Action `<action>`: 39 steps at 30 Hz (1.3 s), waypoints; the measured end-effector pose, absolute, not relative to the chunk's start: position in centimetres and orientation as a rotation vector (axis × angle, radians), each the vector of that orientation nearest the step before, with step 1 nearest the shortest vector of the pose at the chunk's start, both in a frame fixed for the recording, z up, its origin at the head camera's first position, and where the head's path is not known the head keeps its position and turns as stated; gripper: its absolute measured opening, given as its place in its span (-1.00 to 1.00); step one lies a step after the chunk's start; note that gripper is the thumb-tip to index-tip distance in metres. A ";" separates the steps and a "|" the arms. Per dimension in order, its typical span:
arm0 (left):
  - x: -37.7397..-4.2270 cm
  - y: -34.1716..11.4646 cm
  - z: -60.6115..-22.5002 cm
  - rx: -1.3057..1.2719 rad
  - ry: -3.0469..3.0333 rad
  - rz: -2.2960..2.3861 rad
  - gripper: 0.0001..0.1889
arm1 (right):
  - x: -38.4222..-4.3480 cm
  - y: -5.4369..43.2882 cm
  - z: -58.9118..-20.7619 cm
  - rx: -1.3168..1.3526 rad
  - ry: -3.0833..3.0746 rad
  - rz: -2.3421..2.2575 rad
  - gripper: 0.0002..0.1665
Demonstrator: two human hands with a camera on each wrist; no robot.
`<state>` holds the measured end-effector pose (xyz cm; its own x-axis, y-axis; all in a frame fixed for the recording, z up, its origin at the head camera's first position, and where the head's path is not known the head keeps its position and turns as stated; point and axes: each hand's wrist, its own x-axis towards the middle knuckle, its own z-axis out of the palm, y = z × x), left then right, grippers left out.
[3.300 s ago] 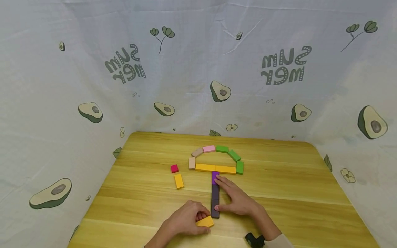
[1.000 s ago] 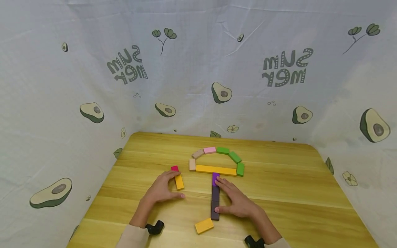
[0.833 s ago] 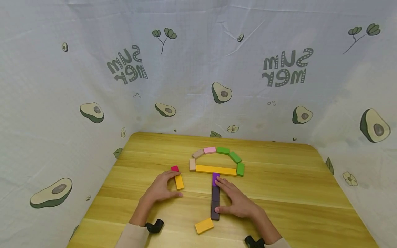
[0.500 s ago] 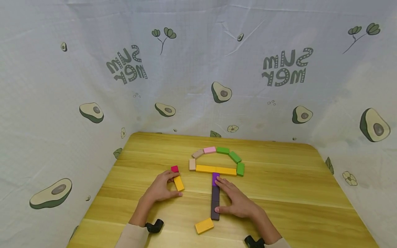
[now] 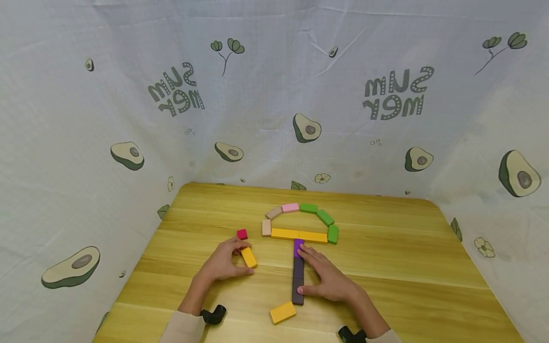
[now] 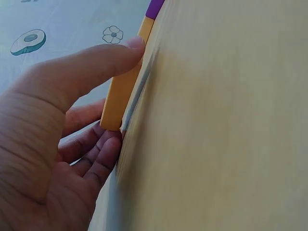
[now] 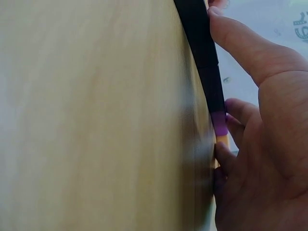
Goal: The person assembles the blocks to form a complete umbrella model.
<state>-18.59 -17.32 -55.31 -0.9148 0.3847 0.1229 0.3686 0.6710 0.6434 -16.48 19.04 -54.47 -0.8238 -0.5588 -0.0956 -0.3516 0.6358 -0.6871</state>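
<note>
My left hand (image 5: 224, 260) pinches a yellow block (image 5: 249, 257) at the left of the layout. In the left wrist view, the thumb lies along one end of this yellow block (image 6: 121, 98), with fingers curled at the other. Just behind it sits a small red block (image 5: 242, 234). My right hand (image 5: 329, 276) is spread beside a column of blocks. Its fingertips touch the purple block (image 5: 298, 246) and its thumb rests on the nearer dark block (image 5: 298, 291); another dark block (image 5: 298, 267) lies between. In the right wrist view, the dark blocks (image 7: 199, 38) run past the thumb.
Another yellow block (image 5: 283, 313) lies loose near the column's front end. Behind the column, two yellow blocks (image 5: 285, 233) form a bar under an arch of tan (image 5: 266, 227), pink (image 5: 290, 207) and green blocks (image 5: 325, 217). Printed cloth (image 5: 257, 95) surrounds the wooden table (image 5: 386, 257).
My left hand has let go of the front yellow block and moved to the yellow block beside the red one. That block has slid slightly toward me, away from the red block. The right hand stays put.
</note>
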 end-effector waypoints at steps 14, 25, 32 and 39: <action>-15.8 -14.5 -54.1 0.755 2.740 1.040 -0.25 | -16.3 19.0 -54.6 -0.743 2.566 -0.972 0.20; -14.7 -13.4 -53.5 0.784 2.710 0.937 -0.30 | -16.8 19.1 -54.4 -0.758 2.588 -0.940 0.20; -14.2 -13.2 -53.3 0.760 2.724 0.852 -0.29 | -16.7 19.1 -54.4 -0.759 2.577 -0.949 0.21; -14.0 -13.2 -53.4 0.787 2.705 0.883 -0.29 | -16.7 19.1 -54.4 -0.760 2.581 -0.972 0.22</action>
<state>-13.97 -13.23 -53.44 -0.8413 0.5404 -0.0148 0.4276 0.6820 0.5934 -16.66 19.13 -54.42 -0.8226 -0.5640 -0.0726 -0.3760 0.6352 -0.6747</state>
